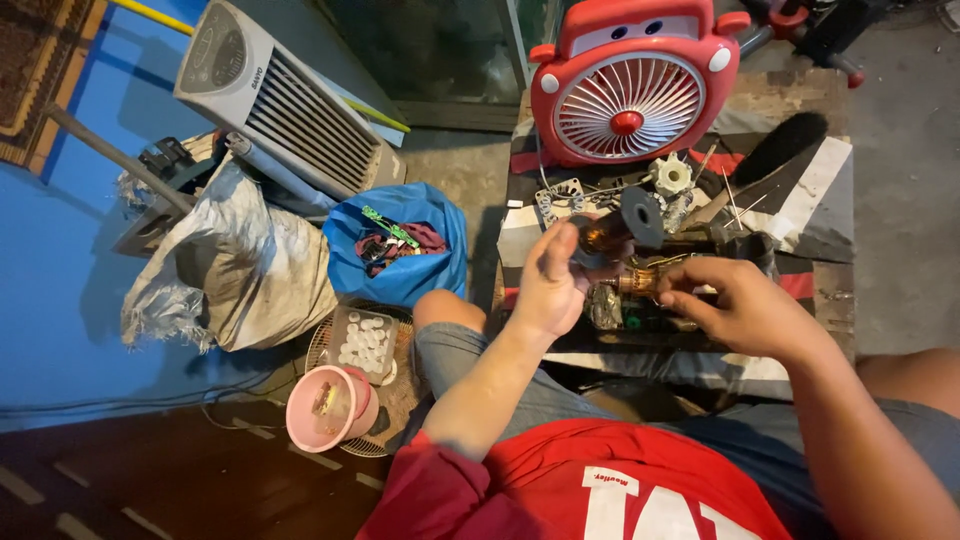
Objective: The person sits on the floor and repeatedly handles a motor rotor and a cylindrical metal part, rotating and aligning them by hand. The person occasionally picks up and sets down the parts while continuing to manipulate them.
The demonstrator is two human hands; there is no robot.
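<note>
— What sits around the person?

— A low desk [830, 170] covered in a black, white and red cloth. At its far edge stands a red car-faced fan [628, 85]. In front of the fan lie a white plastic gear-like part [671, 175], a flat metal plate with holes [560, 203], thin rods and a dark brush-like handle [780, 148]. On the floor to the left: a white tower cooler [275, 100] tipped at a slant, a grey sack [235, 265], a blue bag [405, 245] with cloth and a green strip in it, a clear tray of white caps [362, 343] resting on a wire fan grille, and a pink bucket [330, 407].

— Anything crowding the hands?

— Loose parts lie right under them on the desk, so the pile there is hard to read.

— And the hands?

— The left hand [548, 285] is curled around a small motor [610, 235], amber with copper windings and a dark round disc on its end, held up just above the desk. The right hand [740, 305] has its fingers bent, the tips pinching at a coppery wound piece [640, 283] just below the motor; whether it truly grips it I cannot tell.
</note>
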